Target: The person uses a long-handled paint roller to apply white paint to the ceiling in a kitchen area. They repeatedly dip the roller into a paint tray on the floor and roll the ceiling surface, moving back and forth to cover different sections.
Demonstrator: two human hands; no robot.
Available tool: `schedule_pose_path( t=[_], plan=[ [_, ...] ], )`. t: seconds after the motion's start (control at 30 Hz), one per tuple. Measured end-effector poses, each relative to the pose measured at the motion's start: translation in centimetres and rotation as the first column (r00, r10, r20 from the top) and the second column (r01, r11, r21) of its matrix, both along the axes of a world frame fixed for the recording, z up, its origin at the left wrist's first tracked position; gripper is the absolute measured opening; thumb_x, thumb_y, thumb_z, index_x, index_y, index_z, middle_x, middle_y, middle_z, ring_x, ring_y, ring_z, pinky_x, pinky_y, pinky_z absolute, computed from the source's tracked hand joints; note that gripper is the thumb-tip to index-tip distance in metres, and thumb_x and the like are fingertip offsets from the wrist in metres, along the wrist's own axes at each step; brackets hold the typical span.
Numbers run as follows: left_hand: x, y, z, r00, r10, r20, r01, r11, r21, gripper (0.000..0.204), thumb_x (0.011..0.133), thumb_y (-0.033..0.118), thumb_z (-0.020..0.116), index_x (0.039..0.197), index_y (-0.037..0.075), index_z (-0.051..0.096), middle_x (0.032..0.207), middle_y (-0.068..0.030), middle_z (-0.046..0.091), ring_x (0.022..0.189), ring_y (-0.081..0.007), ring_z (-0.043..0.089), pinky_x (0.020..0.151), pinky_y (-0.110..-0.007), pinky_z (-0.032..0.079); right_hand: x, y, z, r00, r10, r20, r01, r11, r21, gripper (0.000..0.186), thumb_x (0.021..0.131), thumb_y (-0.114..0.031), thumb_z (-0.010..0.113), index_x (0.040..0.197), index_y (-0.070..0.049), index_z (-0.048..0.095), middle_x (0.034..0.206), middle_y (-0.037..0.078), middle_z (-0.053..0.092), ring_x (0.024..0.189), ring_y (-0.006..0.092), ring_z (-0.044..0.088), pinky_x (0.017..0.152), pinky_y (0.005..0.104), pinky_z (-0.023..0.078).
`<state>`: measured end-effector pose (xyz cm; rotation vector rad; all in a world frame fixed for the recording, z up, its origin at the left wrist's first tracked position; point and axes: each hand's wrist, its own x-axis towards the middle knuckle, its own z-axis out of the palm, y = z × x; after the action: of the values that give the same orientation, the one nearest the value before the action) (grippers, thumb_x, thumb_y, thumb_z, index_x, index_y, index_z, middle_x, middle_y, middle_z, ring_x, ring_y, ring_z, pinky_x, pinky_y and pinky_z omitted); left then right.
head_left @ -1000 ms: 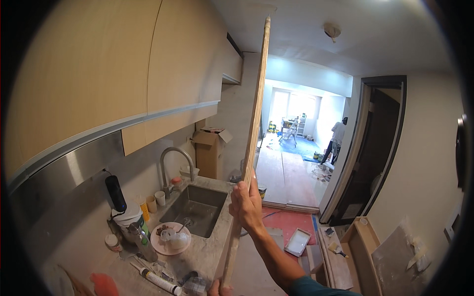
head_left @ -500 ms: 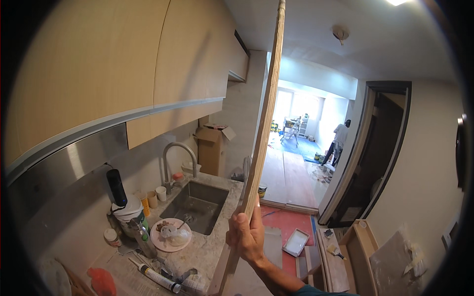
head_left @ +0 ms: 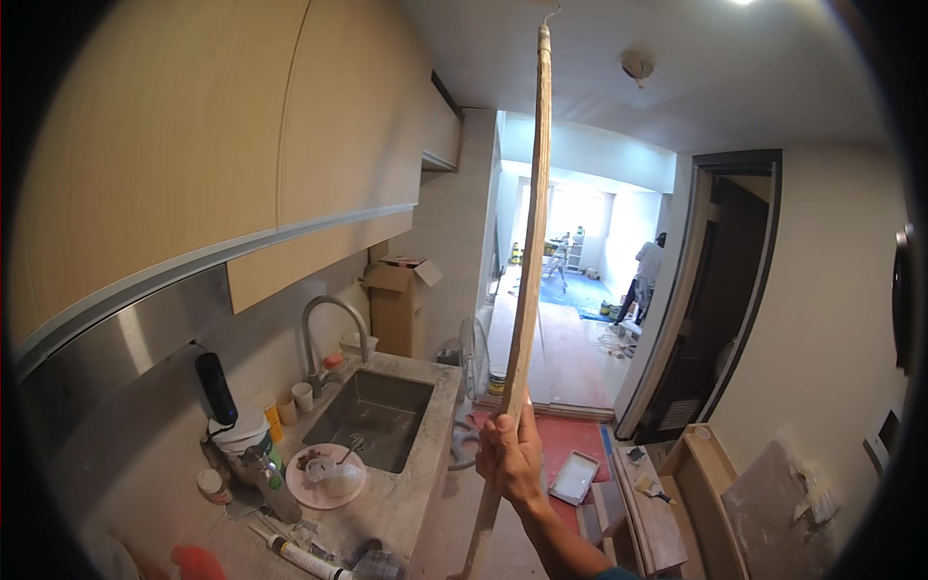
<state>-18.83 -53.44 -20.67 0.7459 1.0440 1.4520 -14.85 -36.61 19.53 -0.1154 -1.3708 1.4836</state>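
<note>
My right hand [head_left: 512,454], coming from the lower right, is closed around a long, thin wooden pole [head_left: 535,261]. The pole stands nearly upright and runs from the bottom edge up to near the ceiling [head_left: 619,101]; its top is wrapped or capped, with a thin wavy line above it, and I cannot tell whether it touches. My left hand is out of view. Left of the pole are the counter edge and steel sink [head_left: 367,420], with a pink plate [head_left: 309,483] of scraps and a caulk tube [head_left: 300,551] nearby.
Wall cabinets [head_left: 184,126] hang left; a cardboard box [head_left: 391,319] and fan [head_left: 473,353] stand ahead. A paint tray [head_left: 574,477] lies on red floor covering, beside wooden pieces [head_left: 650,527]. An open doorway [head_left: 710,300] is right. A person [head_left: 646,275] stands in the bright room beyond.
The pole's upper end has swung right, then slightly back. My right hand has moved right and lower in the picture. My left hand, at the bottom edge earlier, has left view.
</note>
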Motion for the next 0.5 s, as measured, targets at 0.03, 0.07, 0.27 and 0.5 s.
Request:
schedule_pose_path(
  t=[0.03,0.07,0.27,0.5],
  plan=[
    [0.6,0.2,0.6,0.998,-0.045,0.042,0.043,0.998,0.038,0.041,0.100,0.042,0.055,0.118,0.006,0.056,0.107,-0.0134,0.064,0.087,-0.0238,0.064,0.075,-0.035,0.052,1.1,0.1,0.0,0.999,-0.023,0.025,0.023,1.000,0.000,0.067,0.105,-0.027,0.047,0.159,-0.018,0.008,0.072,-0.005,0.044,0.050,0.0029,0.035,0.042,0.0193,0.034],
    [1.2,0.4,1.3,0.992,-0.091,0.081,0.085,0.993,0.078,0.041,0.101,0.044,0.053,0.117,0.006,0.056,0.104,-0.0112,0.063,0.088,-0.0237,0.064,0.079,-0.034,0.051,1.8,0.6,-0.2,1.000,-0.005,0.018,0.005,1.000,0.026,0.067,0.105,-0.028,0.048,0.159,-0.018,0.009,0.075,-0.004,0.046,0.051,0.0031,0.037,0.042,0.0206,0.035],
    [3.5,-1.1,17.5,0.921,-0.120,-0.370,0.127,0.992,-0.007,0.031,0.100,0.033,0.055,0.118,0.007,0.057,0.100,-0.0115,0.066,0.094,-0.0261,0.065,0.083,-0.037,0.051,4.7,2.8,1.9,0.998,-0.060,-0.018,0.060,0.998,-0.001,0.025,0.105,-0.035,0.049,0.118,-0.016,0.041,0.082,-0.003,0.042,0.051,0.0047,0.036,0.038,0.0205,0.032],
    [3.9,2.2,17.6,0.771,-0.043,-0.636,0.173,0.974,0.144,0.029,0.099,0.029,0.056,0.119,0.007,0.057,0.100,-0.0136,0.067,0.094,-0.0268,0.066,0.082,-0.037,0.052,8.1,1.1,2.2,0.998,-0.055,-0.026,0.056,0.998,0.012,0.027,0.104,-0.037,0.049,0.115,-0.013,0.040,0.081,-0.002,0.042,0.048,0.0040,0.034,0.036,0.0202,0.032]
  ],
)
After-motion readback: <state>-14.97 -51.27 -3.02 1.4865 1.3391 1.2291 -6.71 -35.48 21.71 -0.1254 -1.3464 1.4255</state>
